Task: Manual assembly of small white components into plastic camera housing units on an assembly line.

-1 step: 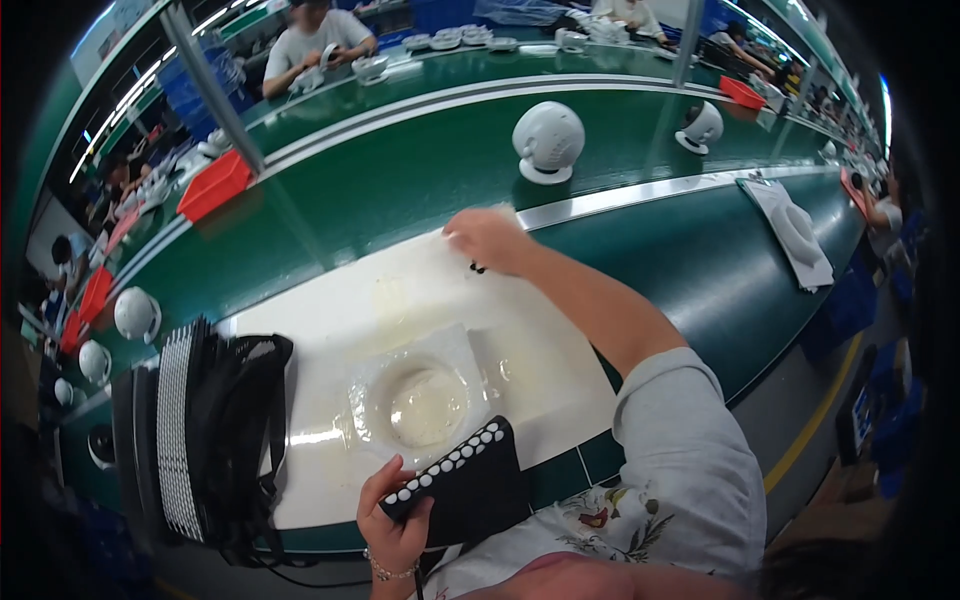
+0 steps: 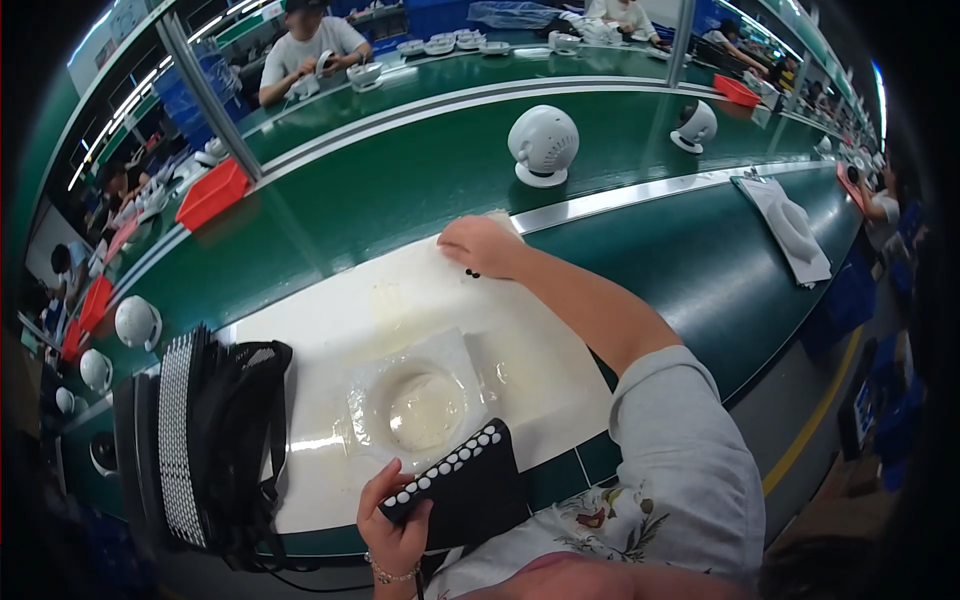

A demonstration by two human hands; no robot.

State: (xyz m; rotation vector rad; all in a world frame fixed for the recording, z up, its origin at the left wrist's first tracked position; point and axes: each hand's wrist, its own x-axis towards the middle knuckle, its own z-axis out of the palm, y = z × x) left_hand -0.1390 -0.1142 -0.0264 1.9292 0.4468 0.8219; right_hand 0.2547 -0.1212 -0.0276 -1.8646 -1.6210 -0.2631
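Observation:
My left hand [image 2: 393, 517], at the near edge of the bench, grips a flat black sheet [image 2: 475, 490] with white round pads in rows along its upper edge. Behind the sheet lies a translucent plastic-covered holder [image 2: 362, 395] with a round hollow, on a white board [image 2: 320, 335]. My right hand [image 2: 478, 246] is stretched to the far edge of this board, its fingers curled down and closed. Whatever its fingertips touch or hold is hidden. Small black dots [image 2: 473, 273] show on the board just below that hand.
Left on the bench, a stack of black sheets with white pads [image 2: 178, 440] stands beside a black mesh bag [image 2: 240, 430]. Beyond runs a green conveyor [image 2: 380, 190] carrying white ball-shaped devices [image 2: 545, 140]. A clipboard [image 2: 785, 230] lies at right. Co-workers [image 2: 312, 55] sit across.
Both hands stay nearly where they were; the whole view has shifted slightly.

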